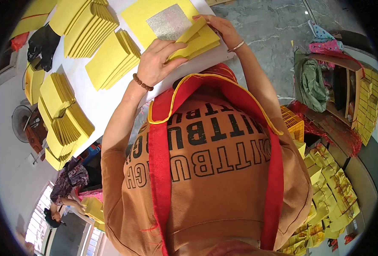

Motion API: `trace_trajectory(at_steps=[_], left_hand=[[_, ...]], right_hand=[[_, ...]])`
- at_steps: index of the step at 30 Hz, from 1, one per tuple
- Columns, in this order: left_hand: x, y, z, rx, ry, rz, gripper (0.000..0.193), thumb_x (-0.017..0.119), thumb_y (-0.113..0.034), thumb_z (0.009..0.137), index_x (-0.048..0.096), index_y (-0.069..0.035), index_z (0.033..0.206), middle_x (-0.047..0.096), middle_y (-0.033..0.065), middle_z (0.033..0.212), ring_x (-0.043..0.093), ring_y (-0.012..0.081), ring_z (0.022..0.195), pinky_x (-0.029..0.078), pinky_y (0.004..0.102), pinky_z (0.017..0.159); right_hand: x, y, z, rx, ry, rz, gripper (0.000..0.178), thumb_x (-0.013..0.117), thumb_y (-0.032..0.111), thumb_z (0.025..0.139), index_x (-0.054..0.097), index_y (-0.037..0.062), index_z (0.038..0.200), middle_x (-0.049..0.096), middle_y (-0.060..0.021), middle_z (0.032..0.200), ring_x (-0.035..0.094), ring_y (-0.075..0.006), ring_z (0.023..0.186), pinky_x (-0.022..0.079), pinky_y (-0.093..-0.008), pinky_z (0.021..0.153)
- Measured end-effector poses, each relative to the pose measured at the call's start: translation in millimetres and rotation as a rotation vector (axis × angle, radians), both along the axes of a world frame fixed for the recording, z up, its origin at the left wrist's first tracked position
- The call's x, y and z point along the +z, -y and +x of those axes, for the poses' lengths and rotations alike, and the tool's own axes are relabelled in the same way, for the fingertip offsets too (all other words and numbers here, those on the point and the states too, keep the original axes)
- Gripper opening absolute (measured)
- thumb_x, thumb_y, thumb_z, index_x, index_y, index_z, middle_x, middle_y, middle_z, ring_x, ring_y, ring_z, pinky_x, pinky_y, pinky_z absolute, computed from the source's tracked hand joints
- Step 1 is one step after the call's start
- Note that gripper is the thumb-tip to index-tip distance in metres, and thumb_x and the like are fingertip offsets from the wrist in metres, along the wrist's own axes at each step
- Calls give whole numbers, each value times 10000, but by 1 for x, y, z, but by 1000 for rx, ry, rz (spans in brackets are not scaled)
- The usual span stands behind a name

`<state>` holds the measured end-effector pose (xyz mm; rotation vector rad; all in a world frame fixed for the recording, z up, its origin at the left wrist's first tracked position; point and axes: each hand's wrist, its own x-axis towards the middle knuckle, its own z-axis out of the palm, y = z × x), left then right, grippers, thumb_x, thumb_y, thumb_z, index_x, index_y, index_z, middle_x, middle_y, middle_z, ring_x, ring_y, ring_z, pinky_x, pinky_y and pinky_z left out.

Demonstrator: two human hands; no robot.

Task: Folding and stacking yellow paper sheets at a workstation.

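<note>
At the near edge of the white table (101,104) I hold a folded piece of yellow paper (204,42). My left hand (152,62), with a brown bead bracelet at its wrist, closes on the paper's left end between thumb and fingers. At its far right end, my right hand (224,30) grips the edge, its fingertips partly hidden behind the fold. Just beyond lies a flat yellow sheet (134,17) with a silver foil square (168,21) on it. Beside my left hand sits a fanned stack of yellow paper (108,66).
More yellow paper stacks (59,98) line the table's left side, near a black plastic bag (45,45). Another person (72,181) is at the lower left. On the right are a green sack (311,81), a yellow crate (293,121) and a heap of yellow bundles (331,192).
</note>
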<state>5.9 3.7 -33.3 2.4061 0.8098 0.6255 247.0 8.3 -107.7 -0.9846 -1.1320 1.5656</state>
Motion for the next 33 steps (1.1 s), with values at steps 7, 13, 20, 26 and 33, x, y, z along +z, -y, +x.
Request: trace_trajectory(at_steps=[7,13,20,26,33], left_hand=[[-3,-5,-5,8,83,-130,344,697,-192,736,612,-64,1044,610,100,902,551,238,831,444,319,712],[-7,-2,-3,120,169,-156,189,647,-169,787,650,-65,945,624,94,818,572,211,723,460,298,655],[-18,-6,-7,274,217,-615,158,618,-151,809,649,-28,903,579,30,655,464,68,547,387,237,502],[-10,-6,-4,220,186,-579,144,601,-133,824,645,-14,891,578,-3,694,484,43,620,399,204,556],[-8,-6,-6,269,141,-696,130,581,-90,825,635,2,899,594,-11,746,506,41,671,416,192,601]], right_hand=[[-4,-3,1,-27,-31,-64,382,467,305,906,577,23,1139,587,-29,1101,508,-118,1031,369,-246,914],[-6,-3,3,-14,40,-48,381,465,299,908,570,22,1148,585,-32,1102,509,-116,1026,373,-247,908],[-5,-3,4,-5,21,13,368,478,285,911,561,27,1160,576,-26,1099,505,-112,1022,377,-243,901],[-2,-2,3,-5,59,29,364,484,284,910,559,32,1163,574,-30,1099,497,-118,1041,373,-242,909],[11,5,7,187,-61,29,527,582,134,825,396,64,1313,502,-37,1218,485,-145,1081,386,-277,928]])
